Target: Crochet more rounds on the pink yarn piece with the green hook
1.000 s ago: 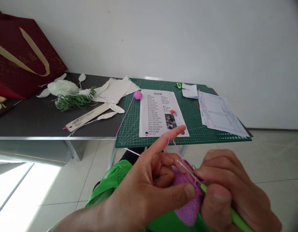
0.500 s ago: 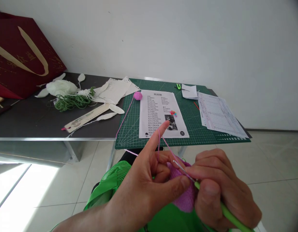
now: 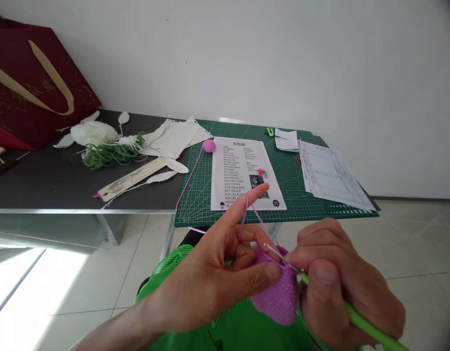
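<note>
Left hand (image 3: pixel 214 278) pinches the crochet (image 3: pixel 278 302), right hand (image 3: pixel 345 278) the hook (image 3: pixel 360 319)
Sheet (image 3: pixel 246 183) reads "熊图解"; left of it is a lettered bag (image 3: pixel 22 68).

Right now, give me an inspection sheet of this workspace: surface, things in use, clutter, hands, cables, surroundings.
Surface: dark table, partly covered by a green cutting mat.
Things in use: pink crochet piece, green-handled hook, pink yarn ball, printed sheet.
Clutter: white yarn, green yarn and a wooden ruler left; form papers right.
Hands: left hand pinches the piece, yarn looped over its raised index finger; right hand grips the hook.
Cables: nothing seen.
Surroundings: red bag at left, pale wall behind, tiled floor.
</note>
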Tool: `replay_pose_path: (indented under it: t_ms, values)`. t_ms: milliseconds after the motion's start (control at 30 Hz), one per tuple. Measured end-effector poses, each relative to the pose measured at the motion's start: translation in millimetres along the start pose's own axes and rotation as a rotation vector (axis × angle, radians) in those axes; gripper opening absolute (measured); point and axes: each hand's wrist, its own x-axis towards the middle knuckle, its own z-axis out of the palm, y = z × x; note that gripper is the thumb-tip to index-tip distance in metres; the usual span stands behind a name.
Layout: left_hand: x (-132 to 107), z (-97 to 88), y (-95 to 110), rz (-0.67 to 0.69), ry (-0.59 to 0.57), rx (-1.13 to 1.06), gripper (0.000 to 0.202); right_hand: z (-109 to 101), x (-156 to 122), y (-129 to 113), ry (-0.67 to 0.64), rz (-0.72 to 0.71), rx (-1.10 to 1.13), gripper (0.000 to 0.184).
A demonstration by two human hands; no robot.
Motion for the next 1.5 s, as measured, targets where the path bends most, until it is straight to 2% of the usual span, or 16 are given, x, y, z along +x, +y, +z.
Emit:
replay_pose_path:
  t_ms: [67, 133, 300, 400, 467, 500, 667, 800, 900, 1033, 1067, 1133, 1167, 1333, 1500]
  values:
    - [9, -6.3, 7, -0.018, -0.046, -0.016, 0.083, 6, 7, 6, 0.034, 0.035, 0.073, 0.022]
    - [22, -15.5, 17, -0.022, -0.027, 0.014, 0.088, 14, 19, 16, 0.035, 0.098, 0.15, 0.027]
    - [58, -44.6, 43, 0.038, 0.044, 0.049, 0.087, 41, 54, 56, -0.079, 0.326, 0.329, 0.046]
    - [75, -64.1, 55, 0.045, 0.073, 0.086, 0.074, 59, 74, 85, -0.132, 0.427, 0.429, 0.035]
    - [85, -78.6, 61, 0.054, 0.088, 0.11, 0.042, 72, 85, 104, -0.174, 0.49, 0.486, 0.034]
    - [90, -86.4, 63, 0.059, 0.095, 0.123, 0.035, 79, 91, 112, -0.194, 0.519, 0.51, 0.034]
    - [111, -124.5, 69, 0.044, 0.101, 0.168, 0.035, 114, 109, 150, -0.29, 0.619, 0.596, 0.035]
    - [119, -146.9, 68, 0.018, 0.1, 0.17, 0.036, 138, 111, 173, -0.335, 0.656, 0.601, 0.038]
    - [120, -159.2, 66, -0.021, 0.102, 0.155, 0.036, 145, 104, 180, -0.334, 0.666, 0.581, 0.037]
    - [120, -167.7, 63, -0.066, 0.109, 0.11, 0.038, 143, 94, 177, -0.284, 0.65, 0.519, 0.035]
    - [120, -167.7, 62, -0.075, 0.113, 0.097, 0.043, 140, 92, 174, -0.273, 0.639, 0.502, 0.035]
    - [120, -165.6, 60, -0.103, 0.123, 0.069, 0.074, 136, 89, 170, -0.257, 0.603, 0.463, 0.035]
    - [120, -163.9, 60, -0.119, 0.126, 0.058, 0.078, 133, 87, 167, -0.249, 0.582, 0.445, 0.036]
    - [116, -158.0, 61, -0.149, 0.119, 0.032, 0.083, 125, 83, 159, -0.212, 0.468, 0.377, 0.048]
    - [115, -158.1, 62, -0.169, 0.107, 0.029, 0.087, 121, 79, 156, -0.18, 0.387, 0.344, 0.038]
